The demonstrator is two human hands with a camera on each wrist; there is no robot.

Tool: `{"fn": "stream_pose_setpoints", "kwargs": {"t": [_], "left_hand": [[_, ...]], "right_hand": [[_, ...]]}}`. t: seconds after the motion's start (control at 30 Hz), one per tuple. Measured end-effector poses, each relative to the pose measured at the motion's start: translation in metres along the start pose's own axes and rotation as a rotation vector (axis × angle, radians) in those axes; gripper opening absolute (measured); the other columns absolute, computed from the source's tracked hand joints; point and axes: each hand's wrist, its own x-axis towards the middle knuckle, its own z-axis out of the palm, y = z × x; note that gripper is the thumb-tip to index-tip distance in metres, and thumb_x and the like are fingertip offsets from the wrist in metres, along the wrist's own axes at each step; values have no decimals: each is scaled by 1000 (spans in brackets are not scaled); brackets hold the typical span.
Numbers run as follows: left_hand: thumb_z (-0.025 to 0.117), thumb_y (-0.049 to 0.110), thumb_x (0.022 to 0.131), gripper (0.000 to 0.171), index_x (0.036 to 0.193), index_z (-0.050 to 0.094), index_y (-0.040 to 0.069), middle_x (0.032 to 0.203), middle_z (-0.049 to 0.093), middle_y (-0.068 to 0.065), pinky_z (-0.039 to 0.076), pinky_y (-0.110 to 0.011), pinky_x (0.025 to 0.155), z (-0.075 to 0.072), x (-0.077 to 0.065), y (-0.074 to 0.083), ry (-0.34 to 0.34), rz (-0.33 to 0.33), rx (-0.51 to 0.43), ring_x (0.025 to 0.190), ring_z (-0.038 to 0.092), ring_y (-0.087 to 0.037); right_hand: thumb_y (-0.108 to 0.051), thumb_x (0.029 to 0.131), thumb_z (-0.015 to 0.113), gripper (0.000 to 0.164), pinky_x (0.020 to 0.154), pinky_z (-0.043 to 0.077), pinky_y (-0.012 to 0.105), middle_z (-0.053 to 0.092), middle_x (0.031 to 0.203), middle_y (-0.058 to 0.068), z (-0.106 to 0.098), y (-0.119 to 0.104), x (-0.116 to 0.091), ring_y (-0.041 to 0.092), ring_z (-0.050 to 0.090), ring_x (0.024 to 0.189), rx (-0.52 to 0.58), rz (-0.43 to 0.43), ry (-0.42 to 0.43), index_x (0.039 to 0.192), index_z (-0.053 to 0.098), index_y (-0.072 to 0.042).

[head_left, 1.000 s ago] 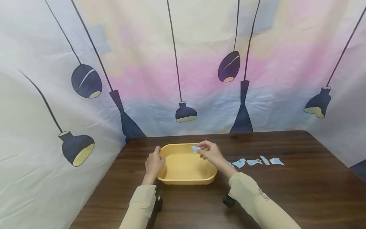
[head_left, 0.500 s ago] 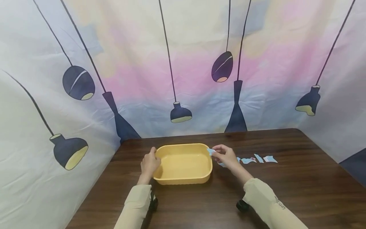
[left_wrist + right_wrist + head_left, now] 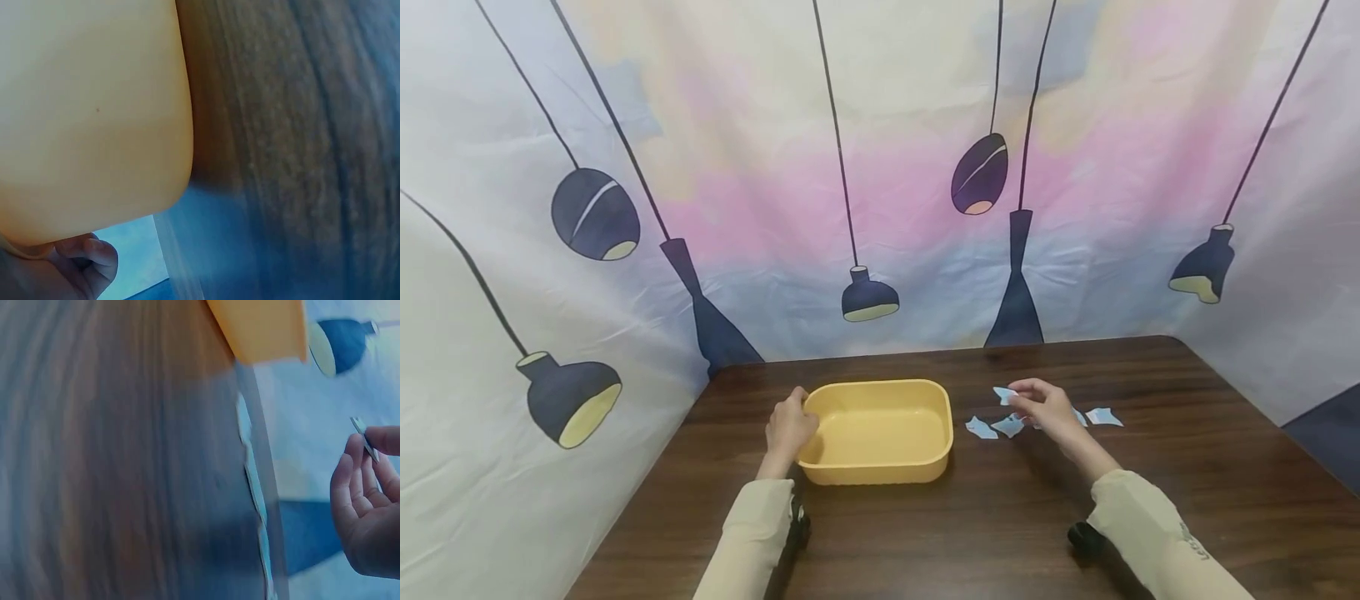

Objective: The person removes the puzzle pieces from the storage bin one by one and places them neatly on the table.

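Observation:
A yellow plastic basin [image 3: 872,473] rests on the table, and nothing shows inside it. At its left rim my left hand [image 3: 788,429] grips the edge; in the left wrist view curled fingers [image 3: 97,256] show by the basin's wall. My right hand [image 3: 1051,410] pinches a light blue flat piece with an irregular outline [image 3: 1004,396] between thumb and fingers, raised above the table. The right wrist view shows that piece [image 3: 364,439] edge-on. Below the hand lies a row of similar blue pieces [image 3: 981,428], some partly hidden by it.
The dark wooden table [image 3: 880,542] carries the basin and the pieces. One blue piece [image 3: 1104,417] lies at the right end of the row. Behind the table hangs a cloth [image 3: 790,208] printed with pendant lamps.
My right hand has moved right with the blue piece, from over the basin to over the row of pieces. The left hand keeps its grip on the rim. The view has shifted slightly.

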Motion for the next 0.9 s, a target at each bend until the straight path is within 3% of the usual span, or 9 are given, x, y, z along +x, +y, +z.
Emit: {"fn": "stream_pose_setpoints", "kwargs": {"t": [0.23, 0.6, 0.9], "left_hand": [[56, 10, 83, 36, 117, 60, 2, 90, 70, -20, 43, -35, 55, -1, 0, 3, -13, -15, 1, 65, 58, -26], [53, 12, 85, 37, 120, 57, 1, 92, 68, -21, 42, -34, 55, -3, -5, 0, -37, -41, -18, 66, 57, -26], [51, 13, 86, 40, 124, 55, 0, 90, 68, -22, 41, -34, 54, -5, -9, -2, -57, -34, -28, 63, 55, -25]], "right_hand": [[-23, 94, 62, 47, 75, 56, 28, 68, 89, -3, -42, 7, -2, 8, 66, 80, -45, 20, -44, 128, 52, 9], [-30, 98, 55, 59, 76, 55, 23, 60, 89, -14, -103, 31, -4, -3, 61, 78, -62, 153, -5, 138, 40, 12], [-20, 98, 51, 55, 68, 54, 21, 59, 80, -13, -138, 54, -5, 1, 58, 69, -100, 238, 37, 135, 38, 18]]}}
